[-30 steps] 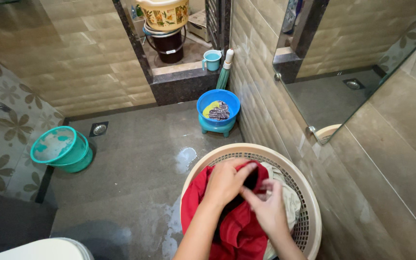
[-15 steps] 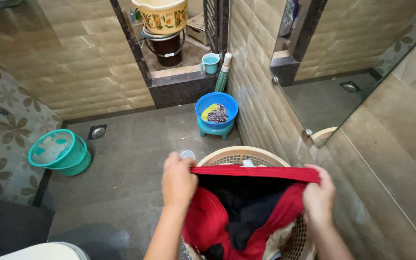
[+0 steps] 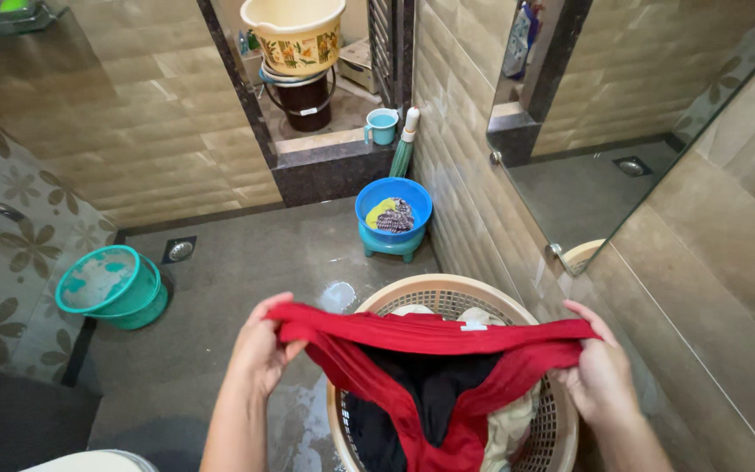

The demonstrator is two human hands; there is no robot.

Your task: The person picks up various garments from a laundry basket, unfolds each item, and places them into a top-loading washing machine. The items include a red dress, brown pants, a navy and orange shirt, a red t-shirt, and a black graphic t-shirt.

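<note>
Floor: grey stone, wet in patches — a puddle lies just left of the laundry basket, near the left forearm. In my judgement a step onto that patch could slip, and any cloth that drops there would soak.
Laundry basket: round beige mesh basket against the tiled wall, holding pale clothes. It stands directly under the garment, so a dropped end would mostly land back inside, though the left end hangs beyond the rim.
Red garment: stretched flat and taut above the basket by its top edge, dark lining sagging down into the basket. Pulled this tight, the edge could slip out of one hand.
Teal tub: well left of the basket, by the floor drain — clear of the hands.
Blue basin: beyond the basket, on a small teal stool, with cloths in it.
Left hand: left of the basket, fingers curled and pinching the garment's left end.
Right hand: over the basket's right rim, fingers clenched on the right end.
</note>
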